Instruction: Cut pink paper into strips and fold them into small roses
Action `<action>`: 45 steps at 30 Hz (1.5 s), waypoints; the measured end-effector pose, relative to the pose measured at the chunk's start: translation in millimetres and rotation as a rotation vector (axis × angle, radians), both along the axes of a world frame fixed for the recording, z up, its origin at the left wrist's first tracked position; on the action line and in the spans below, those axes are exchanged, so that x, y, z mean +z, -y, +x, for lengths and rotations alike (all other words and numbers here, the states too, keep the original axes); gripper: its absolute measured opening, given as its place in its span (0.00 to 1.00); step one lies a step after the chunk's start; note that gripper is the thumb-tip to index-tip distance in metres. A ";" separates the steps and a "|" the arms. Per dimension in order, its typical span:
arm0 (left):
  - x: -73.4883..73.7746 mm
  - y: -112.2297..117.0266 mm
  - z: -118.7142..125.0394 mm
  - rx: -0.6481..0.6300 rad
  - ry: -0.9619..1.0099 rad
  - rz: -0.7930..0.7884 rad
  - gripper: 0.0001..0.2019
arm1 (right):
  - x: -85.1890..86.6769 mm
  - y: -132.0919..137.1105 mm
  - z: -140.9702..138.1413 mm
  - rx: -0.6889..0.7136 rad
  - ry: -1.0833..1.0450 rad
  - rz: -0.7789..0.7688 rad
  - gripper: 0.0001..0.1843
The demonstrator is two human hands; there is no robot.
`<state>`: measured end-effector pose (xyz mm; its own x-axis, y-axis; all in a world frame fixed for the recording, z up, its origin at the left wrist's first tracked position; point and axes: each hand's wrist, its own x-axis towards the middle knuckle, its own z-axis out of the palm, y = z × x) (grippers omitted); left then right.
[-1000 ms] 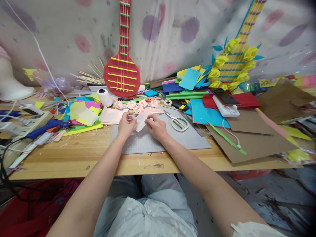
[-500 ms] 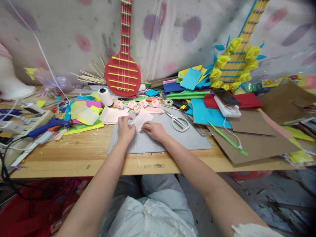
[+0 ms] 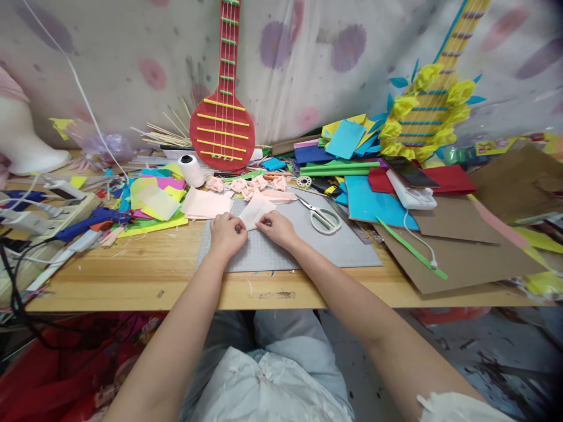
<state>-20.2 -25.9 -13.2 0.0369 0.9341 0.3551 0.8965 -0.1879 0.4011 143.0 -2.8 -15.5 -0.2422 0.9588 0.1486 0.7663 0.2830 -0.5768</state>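
Observation:
A small pale pink piece of paper (image 3: 257, 210) is held at a slant between my hands, over the grey cutting mat (image 3: 303, 249). My left hand (image 3: 226, 235) is closed at its lower left edge, fingers curled. A small dark tip shows between that thumb and finger; I cannot tell what it is. With thumb and fingers pinched, my right hand (image 3: 279, 228) grips the lower right edge. Behind the paper lie several crumpled pink paper flowers (image 3: 248, 189). Left of it sits a stack of pink paper squares (image 3: 206, 204). Scissors (image 3: 323, 218) rest on the mat, right of my right hand.
A red paper lute (image 3: 222, 132) and a yellow one with flowers (image 3: 424, 117) lean at the back. A thread spool (image 3: 190, 171) stands near coloured paper. A blue glue gun (image 3: 94, 223) and power strip (image 3: 73, 217) lie left; brown cardboard (image 3: 457, 266) lies right.
My left fingers have curled in closer at the paper's edge, and a dark tip now shows there. The whole view has shifted slightly; the paper stays between both hands.

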 end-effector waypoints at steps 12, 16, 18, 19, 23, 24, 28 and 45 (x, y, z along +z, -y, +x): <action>-2.9 -1.4 4.5 0.068 0.082 0.034 0.08 | 3.0 7.5 -9.6 -0.119 0.104 0.013 0.10; -3.1 -2.1 5.3 0.068 0.076 0.008 0.07 | 3.7 8.1 -9.7 -0.117 0.118 0.009 0.09; -2.7 -2.1 5.6 0.071 0.070 -0.005 0.07 | 4.1 8.5 -9.5 -0.107 0.133 0.011 0.10; -2.5 -2.0 5.8 0.074 0.070 -0.007 0.06 | 4.2 8.7 -9.5 -0.105 0.144 0.013 0.10; -2.1 -1.3 7.5 0.059 0.055 0.002 0.05 | 4.2 10.7 -11.0 -0.103 0.216 0.056 0.10; -2.2 -1.0 8.3 0.048 0.044 0.004 0.04 | 4.3 11.5 -11.8 -0.098 0.241 0.073 0.11; -2.3 0.2 13.4 0.052 0.004 0.000 0.05 | 6.2 14.6 -15.3 -0.065 0.346 0.098 0.14; 1.5 -1.8 12.4 0.057 0.025 -0.129 0.14 | 3.7 12.9 -12.8 -0.065 0.368 0.071 0.16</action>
